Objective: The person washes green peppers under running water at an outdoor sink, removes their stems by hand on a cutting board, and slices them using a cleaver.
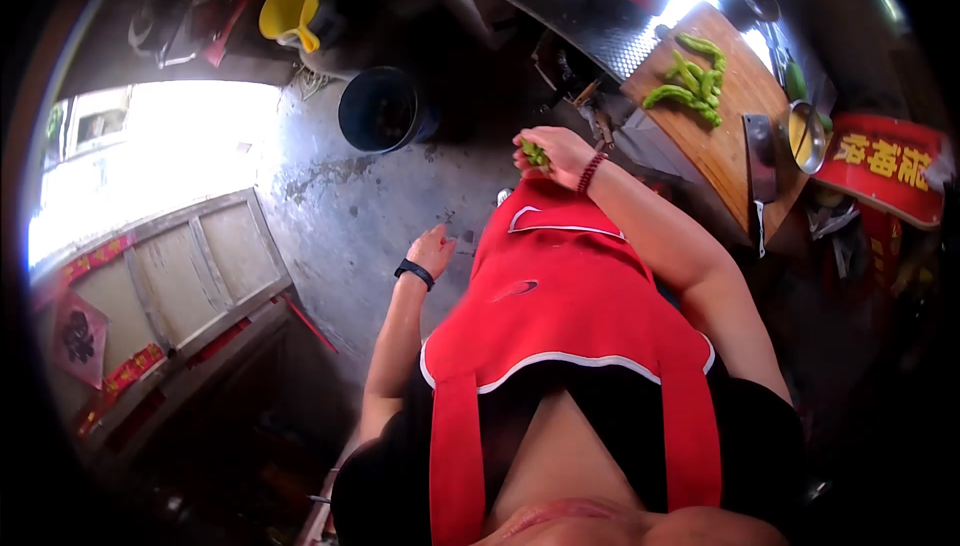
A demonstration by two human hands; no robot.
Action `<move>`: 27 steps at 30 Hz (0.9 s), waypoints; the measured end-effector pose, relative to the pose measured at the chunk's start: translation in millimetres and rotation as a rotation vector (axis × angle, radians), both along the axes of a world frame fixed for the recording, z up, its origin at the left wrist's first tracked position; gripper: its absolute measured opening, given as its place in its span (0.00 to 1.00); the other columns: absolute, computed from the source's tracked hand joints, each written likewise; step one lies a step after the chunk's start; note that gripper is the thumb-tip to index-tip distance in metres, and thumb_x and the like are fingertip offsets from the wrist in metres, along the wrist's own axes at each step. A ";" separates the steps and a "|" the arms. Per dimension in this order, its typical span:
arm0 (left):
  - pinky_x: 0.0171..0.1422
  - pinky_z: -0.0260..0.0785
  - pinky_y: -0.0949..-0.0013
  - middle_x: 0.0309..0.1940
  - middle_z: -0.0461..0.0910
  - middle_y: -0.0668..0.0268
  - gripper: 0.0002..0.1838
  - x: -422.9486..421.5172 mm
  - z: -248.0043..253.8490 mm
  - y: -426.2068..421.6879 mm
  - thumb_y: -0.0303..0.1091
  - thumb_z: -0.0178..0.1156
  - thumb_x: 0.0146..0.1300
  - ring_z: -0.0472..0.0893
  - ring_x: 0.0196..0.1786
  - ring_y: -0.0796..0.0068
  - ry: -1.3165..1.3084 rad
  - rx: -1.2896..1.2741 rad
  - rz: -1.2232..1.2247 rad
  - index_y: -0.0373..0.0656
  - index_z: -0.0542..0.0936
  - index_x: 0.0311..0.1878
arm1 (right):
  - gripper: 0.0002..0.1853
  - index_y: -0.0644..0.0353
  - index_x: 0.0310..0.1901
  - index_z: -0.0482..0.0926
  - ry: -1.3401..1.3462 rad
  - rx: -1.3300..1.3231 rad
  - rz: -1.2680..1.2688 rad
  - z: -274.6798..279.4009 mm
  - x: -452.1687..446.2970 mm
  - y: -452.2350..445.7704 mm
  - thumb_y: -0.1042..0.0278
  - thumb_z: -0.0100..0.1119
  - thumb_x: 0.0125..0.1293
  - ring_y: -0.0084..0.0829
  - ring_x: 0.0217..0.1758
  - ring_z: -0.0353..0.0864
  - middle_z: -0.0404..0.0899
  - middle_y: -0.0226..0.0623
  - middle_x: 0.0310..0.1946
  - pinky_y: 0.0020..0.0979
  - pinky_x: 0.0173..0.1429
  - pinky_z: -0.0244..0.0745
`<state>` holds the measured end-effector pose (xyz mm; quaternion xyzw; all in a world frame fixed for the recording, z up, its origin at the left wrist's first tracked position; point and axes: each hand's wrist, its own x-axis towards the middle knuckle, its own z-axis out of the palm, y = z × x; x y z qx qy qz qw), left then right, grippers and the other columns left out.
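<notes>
My right hand [562, 154], with a dark red bead bracelet on the wrist, is closed around green pepper pieces [535, 153] in front of the red apron [560, 296]. The fingers partly hide them. Lower on the left hangs my left hand [430, 250], a black band at its wrist, fingers loosely apart and nothing visible in them. Several long green peppers [695, 81] lie on the wooden cutting board [740, 146] at the upper right. A cleaver [760, 161] rests along the board's right side, its handle past the edge. Beyond my hands a dark bucket [378, 111] stands on the floor.
A metal bowl [804, 138] sits beside the cleaver, close to a red box with yellow characters [885, 168]. A yellow scoop [289, 14] is at the upper left. Wooden door panels [190, 266] stand by a bright doorway [170, 146]. Grey concrete floor [330, 206] spreads ahead.
</notes>
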<state>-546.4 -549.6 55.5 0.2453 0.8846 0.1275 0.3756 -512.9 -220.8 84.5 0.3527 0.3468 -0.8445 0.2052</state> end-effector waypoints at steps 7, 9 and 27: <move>0.47 0.73 0.53 0.38 0.81 0.50 0.18 58.8 -31.0 -168.5 0.40 0.61 0.60 0.80 0.44 0.48 0.062 -0.135 0.385 0.38 0.75 0.47 | 0.45 0.70 0.68 0.53 0.070 0.828 0.387 1.0 -166.1 -131.8 0.38 0.53 0.62 0.51 0.59 0.74 0.74 0.58 0.54 0.42 0.60 0.72; 0.48 0.73 0.54 0.39 0.82 0.50 0.21 71.3 -34.4 -192.6 0.42 0.62 0.59 0.81 0.44 0.50 -0.040 -0.266 0.379 0.38 0.75 0.51 | 0.45 0.70 0.68 0.55 0.154 1.016 0.436 -18.8 -154.8 -136.1 0.38 0.53 0.62 0.54 0.66 0.67 0.68 0.65 0.60 0.40 0.67 0.64; 0.49 0.73 0.55 0.40 0.82 0.49 0.26 -46.5 -165.3 -149.6 0.42 0.60 0.57 0.81 0.45 0.50 0.193 -0.267 -0.145 0.33 0.74 0.55 | 0.10 0.63 0.44 0.78 -0.509 0.965 -0.638 -55.2 329.6 85.7 0.66 0.58 0.65 0.24 0.28 0.81 0.80 0.33 0.30 0.26 0.27 0.76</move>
